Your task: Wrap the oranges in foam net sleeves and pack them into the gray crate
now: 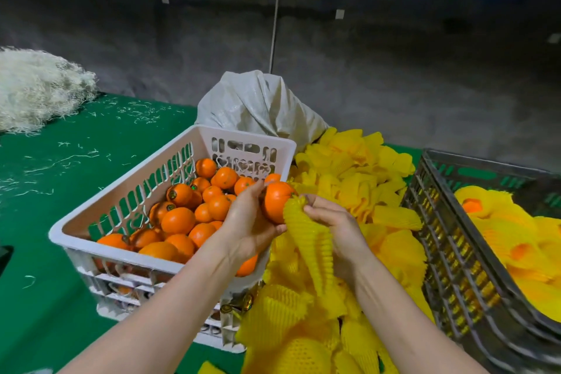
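Observation:
My left hand [247,218] grips a bare orange [274,202] above the right rim of the white crate [127,188], which holds several loose oranges [188,206]. My right hand [337,222] pinches the mouth of a yellow foam net sleeve [309,240] against the orange's right side; the sleeve hangs down below it. The gray crate [449,240] stands at the right with several wrapped oranges [498,222] inside.
A heap of yellow foam sleeves [349,173] fills the gap between the two crates. A white woven sack [261,106] stands behind the white crate. A pile of pale shredded filler [33,88] lies at the far left on the green table cover [60,179].

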The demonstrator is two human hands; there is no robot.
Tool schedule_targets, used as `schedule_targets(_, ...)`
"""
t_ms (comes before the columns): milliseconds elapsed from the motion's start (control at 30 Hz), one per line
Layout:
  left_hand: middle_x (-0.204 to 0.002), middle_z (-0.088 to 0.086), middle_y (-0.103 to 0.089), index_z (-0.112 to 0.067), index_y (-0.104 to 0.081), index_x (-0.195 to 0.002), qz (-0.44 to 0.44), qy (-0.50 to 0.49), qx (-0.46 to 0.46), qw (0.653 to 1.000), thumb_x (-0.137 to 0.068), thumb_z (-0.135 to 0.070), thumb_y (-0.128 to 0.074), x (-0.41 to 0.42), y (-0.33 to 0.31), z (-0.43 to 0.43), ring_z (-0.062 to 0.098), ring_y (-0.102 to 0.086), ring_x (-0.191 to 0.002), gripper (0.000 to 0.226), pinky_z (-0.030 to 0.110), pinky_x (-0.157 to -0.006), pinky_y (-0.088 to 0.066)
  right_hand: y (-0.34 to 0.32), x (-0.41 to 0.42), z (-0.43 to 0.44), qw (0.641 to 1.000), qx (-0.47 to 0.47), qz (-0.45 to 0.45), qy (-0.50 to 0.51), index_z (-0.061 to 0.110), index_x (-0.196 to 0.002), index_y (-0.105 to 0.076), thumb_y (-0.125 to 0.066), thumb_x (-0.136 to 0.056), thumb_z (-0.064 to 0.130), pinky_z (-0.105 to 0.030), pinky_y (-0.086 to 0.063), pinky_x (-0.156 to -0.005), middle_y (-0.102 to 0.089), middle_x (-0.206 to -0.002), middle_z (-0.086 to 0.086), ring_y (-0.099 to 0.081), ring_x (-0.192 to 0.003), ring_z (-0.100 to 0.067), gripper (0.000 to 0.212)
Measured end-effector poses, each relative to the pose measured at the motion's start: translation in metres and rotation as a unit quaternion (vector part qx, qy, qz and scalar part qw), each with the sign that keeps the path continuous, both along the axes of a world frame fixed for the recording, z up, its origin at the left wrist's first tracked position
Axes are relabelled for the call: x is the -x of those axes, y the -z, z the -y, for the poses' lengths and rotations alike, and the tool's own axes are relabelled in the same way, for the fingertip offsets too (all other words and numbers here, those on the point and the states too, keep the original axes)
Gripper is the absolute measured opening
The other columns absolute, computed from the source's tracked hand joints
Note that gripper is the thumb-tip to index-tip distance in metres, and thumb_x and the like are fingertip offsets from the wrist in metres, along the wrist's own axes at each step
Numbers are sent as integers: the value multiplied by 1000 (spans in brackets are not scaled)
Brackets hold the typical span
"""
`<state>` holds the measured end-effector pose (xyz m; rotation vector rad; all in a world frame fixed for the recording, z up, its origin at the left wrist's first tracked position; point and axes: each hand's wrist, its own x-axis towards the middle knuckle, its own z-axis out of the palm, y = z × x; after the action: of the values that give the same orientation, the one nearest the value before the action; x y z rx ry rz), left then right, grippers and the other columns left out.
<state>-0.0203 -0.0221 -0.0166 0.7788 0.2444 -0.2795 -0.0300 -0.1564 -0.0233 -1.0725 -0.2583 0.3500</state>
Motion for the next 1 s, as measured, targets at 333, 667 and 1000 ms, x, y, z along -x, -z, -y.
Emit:
schedule_targets(333,-107,15,-64,-18,-59,-115,14,-56,-100,993,-99,-24,-47,17,19,43,29,-66,-94,21,41,-79,-55,7,22,19,893,325,249,187,15,-86,-55,-51,-89,18,-31,-40,-56,-53,-65,1,-49,-56,-10,6)
schedule_targets(667,-119,9,-66,-23,-50,-127,163,82,-163,970,-60,-46,-84,27,27,49,24,-64,-105,78,44,-91,-47,8,18,41,832,321,236,387,14,-93,-50,-43,-92,29,-16,-33,-46,-49,-65,12,-53,-55,5,16)
schedule_targets(1000,-62,2,-70,-13,-75,-74,126,-78,76,986,-97,-33,-35,30,38,88,10,-69,-59,50,20,-48,-52,23,28,27,820,295,244,426,30,-83,-41,-49,-85,55,-32,-32,-52,-46,-53,10,-50,-52,-2,26)
